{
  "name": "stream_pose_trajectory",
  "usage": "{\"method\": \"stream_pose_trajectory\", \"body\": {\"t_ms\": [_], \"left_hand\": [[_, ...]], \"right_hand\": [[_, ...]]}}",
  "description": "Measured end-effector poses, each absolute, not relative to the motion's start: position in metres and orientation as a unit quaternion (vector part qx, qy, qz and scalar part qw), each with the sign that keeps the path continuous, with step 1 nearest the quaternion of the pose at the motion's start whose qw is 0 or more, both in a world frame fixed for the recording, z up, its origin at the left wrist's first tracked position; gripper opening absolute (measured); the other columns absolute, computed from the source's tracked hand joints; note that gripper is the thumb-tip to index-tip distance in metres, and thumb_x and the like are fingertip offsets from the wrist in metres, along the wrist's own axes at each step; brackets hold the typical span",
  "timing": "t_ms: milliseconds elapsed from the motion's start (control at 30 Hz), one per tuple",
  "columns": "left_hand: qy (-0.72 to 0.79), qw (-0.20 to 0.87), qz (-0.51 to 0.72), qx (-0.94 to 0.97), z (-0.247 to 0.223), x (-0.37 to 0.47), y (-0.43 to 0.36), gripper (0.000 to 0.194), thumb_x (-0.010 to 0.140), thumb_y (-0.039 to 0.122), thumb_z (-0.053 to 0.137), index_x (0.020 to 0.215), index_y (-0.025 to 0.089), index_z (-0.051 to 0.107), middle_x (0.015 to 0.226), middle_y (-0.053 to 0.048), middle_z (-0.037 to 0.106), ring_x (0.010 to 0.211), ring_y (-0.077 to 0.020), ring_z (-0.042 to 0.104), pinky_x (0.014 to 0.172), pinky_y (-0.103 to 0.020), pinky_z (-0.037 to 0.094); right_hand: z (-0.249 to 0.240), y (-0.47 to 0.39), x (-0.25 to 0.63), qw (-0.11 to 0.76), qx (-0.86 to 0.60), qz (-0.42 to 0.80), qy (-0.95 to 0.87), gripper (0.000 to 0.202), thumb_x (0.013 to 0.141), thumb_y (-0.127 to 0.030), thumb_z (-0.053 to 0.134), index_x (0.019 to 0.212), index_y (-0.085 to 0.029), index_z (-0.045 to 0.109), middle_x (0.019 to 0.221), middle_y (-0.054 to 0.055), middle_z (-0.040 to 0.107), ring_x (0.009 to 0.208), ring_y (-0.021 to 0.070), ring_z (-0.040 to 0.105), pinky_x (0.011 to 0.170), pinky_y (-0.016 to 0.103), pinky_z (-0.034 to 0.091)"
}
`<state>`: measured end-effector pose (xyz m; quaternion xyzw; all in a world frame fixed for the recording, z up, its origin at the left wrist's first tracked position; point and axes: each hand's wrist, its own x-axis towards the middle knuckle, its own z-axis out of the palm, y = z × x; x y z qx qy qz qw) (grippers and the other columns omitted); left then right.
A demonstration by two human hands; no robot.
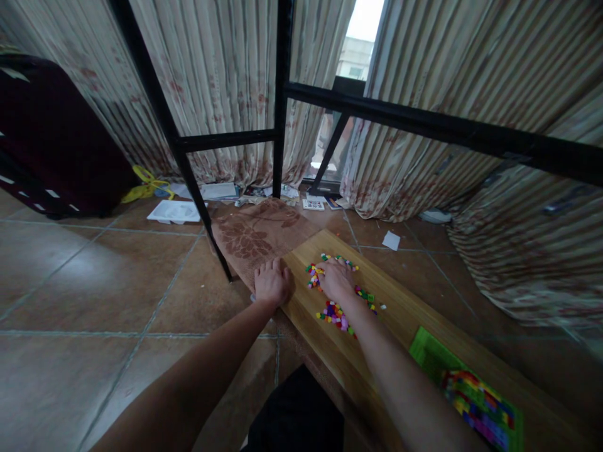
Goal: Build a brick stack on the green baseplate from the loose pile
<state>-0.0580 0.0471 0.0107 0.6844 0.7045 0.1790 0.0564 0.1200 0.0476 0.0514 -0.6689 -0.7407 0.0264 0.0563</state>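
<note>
Small colourful toy bricks (337,316) lie scattered in loose groups on a wooden board (325,242). Among the upper group is my right hand (335,279), palm down, its fingers apart and touching the bricks. Its fingertips are partly hidden, and I see nothing gripped in them. My left hand (272,280) rests at the board's left edge, over the brown cloth, with its fingers laid down and nothing in them. Closer to me on the right, a green baseplate (424,342) carries many coloured bricks, partly covered by my right forearm.
Brown flower-patterned cloth (245,235) lies beyond and under the board. A black metal frame (280,113) stands in front of striped curtains (226,69). On the tiled floor are a white tray (174,211), a yellow bag (146,184), papers and a dark suitcase (56,138).
</note>
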Motion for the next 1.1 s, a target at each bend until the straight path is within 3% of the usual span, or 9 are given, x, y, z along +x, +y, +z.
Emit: {"method": "stream_pose_trajectory", "body": {"t_ms": [333,533,733,1100], "left_hand": [[0.703,0.055,0.181,0.686,0.011,-0.059,0.046,0.043,0.094,0.039,0.031,0.129,0.018,0.048,0.122,-0.012,0.06,0.113,-0.0273,0.051,0.097,-0.043,0.034],[0.706,0.063,0.172,0.684,0.014,-0.058,0.046,0.043,0.094,0.038,0.032,0.129,0.018,0.048,0.125,-0.012,0.059,0.115,-0.0278,0.05,0.099,-0.044,0.034],[0.705,0.062,0.174,0.684,0.015,-0.058,0.045,0.043,0.094,0.038,0.033,0.129,0.018,0.048,0.124,-0.013,0.059,0.114,-0.0278,0.051,0.098,-0.044,0.034],[0.703,0.049,0.176,0.687,0.013,-0.058,0.046,0.043,0.094,0.037,0.032,0.128,0.017,0.049,0.122,-0.012,0.06,0.113,-0.0288,0.051,0.096,-0.045,0.035]], "right_hand": [[0.061,0.042,0.14,0.014,-0.647,0.043,-0.761,0.024,0.084,-0.025,0.056,0.102,-0.029,0.072,0.108,0.006,0.065,0.105,0.0237,0.052,0.091,0.036,0.034],[0.061,0.047,0.132,0.026,-0.645,0.039,-0.763,0.031,0.087,-0.023,0.051,0.112,-0.032,0.068,0.111,0.004,0.066,0.106,0.0227,0.053,0.093,0.036,0.035],[0.061,0.058,0.133,0.002,-0.627,0.056,-0.777,0.035,0.082,-0.022,0.059,0.114,-0.034,0.068,0.109,0.004,0.069,0.104,0.0225,0.057,0.091,0.035,0.036],[0.077,0.054,0.144,-0.034,-0.61,0.083,-0.788,0.034,0.078,-0.015,0.06,0.104,-0.033,0.071,0.103,0.002,0.072,0.102,0.02,0.061,0.089,0.031,0.039]]}}
